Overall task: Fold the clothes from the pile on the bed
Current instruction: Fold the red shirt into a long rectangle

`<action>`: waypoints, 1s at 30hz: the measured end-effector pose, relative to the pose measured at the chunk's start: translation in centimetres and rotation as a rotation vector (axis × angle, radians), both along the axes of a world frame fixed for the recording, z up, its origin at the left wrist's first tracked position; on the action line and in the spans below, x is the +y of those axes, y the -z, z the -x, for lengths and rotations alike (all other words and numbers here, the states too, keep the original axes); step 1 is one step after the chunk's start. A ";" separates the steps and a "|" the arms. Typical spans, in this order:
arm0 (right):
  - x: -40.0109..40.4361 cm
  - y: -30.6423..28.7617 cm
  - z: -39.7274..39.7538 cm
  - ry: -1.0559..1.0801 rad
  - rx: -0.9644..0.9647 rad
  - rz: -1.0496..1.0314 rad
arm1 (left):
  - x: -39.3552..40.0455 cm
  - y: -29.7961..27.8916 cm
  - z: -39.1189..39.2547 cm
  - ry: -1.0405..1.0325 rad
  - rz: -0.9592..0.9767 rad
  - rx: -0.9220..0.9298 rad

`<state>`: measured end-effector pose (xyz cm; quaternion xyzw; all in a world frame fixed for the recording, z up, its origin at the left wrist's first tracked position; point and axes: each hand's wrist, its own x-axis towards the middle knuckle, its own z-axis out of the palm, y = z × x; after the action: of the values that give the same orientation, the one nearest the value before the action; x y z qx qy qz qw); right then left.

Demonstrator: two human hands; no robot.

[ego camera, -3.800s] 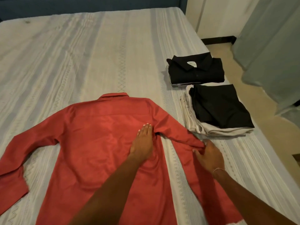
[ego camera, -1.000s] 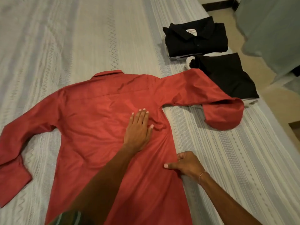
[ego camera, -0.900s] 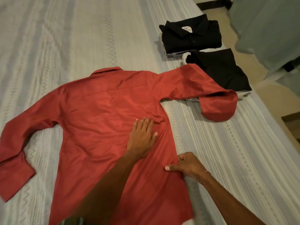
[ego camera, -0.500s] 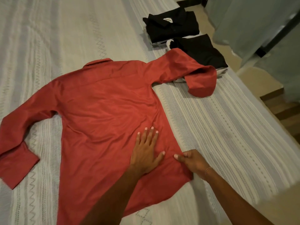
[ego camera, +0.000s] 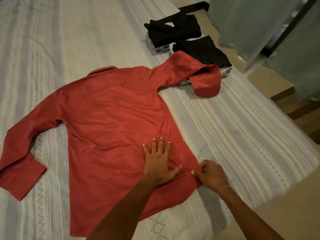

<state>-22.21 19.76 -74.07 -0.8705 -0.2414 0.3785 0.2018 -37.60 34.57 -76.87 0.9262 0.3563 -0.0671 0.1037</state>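
Fingers [ego camera: 160, 144] of the left hand [ego camera: 158, 163] are spread wide and flat on the red shirt [ego camera: 110, 122], pinning its lower right panel, while the right hand [ego camera: 210, 175] pinches the shirt's side edge right at the hem corner, lower centre of the frame. That's a shift: a moment ago both hands were working higher up, near the armpit, and they've slid down the side seam to the bottom. The right sleeve [ego camera: 195, 73], which lay down along the body a few seconds back, is now flung out toward the upper right, its cuff draped against the folded black trousers [ego camera: 204, 51], with the folded black shirt [ego camera: 174, 30] just beyond. The left sleeve [ego camera: 26, 148] sprawls at the left edge. The shirt lies back-up in the middle of the bed [ego camera: 242, 127], smoothed flat. To my eye, the right side is being lined up for its first lengthwise fold, so this garment is barely begun.
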 end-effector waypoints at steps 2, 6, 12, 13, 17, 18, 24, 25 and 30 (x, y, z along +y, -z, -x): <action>0.0 -0.1 0.3 -0.127 -0.223 0.059 | 1.6 -0.5 -1.6 0.038 -0.086 -0.018; 0.9 0.8 0.3 -0.133 -0.291 -0.089 | 7.0 -1.9 -5.2 0.200 -0.090 -0.031; 1.6 2.0 -1.3 -0.009 -0.061 -0.144 | 15.1 -2.9 -10.0 0.439 -0.239 0.122; 1.5 1.9 -1.4 0.011 -0.037 -0.153 | 15.8 -3.2 -10.6 0.476 -0.255 0.149; 1.2 1.9 -1.8 0.037 0.026 -0.164 | 17.4 -4.3 -12.6 0.609 -0.350 0.207; 1.3 1.9 -1.8 0.025 0.025 -0.157 | 17.5 -4.6 -12.8 0.633 -0.358 0.216; 1.5 0.2 -0.4 -0.077 -0.063 -0.219 | 18.5 -5.7 -13.0 0.684 -0.316 0.258; 1.6 -0.2 0.2 -0.093 -0.068 -0.229 | 18.8 -6.0 -12.7 0.694 -0.323 0.271; 2.4 -2.7 4.0 -0.186 -0.258 -0.184 | 20.8 -6.8 -10.1 0.748 -0.466 0.377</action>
<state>-26.24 22.19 -71.41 -0.8635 -0.3784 0.2572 0.2122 -27.51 55.39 -70.05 0.9611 0.0167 -0.1848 -0.2046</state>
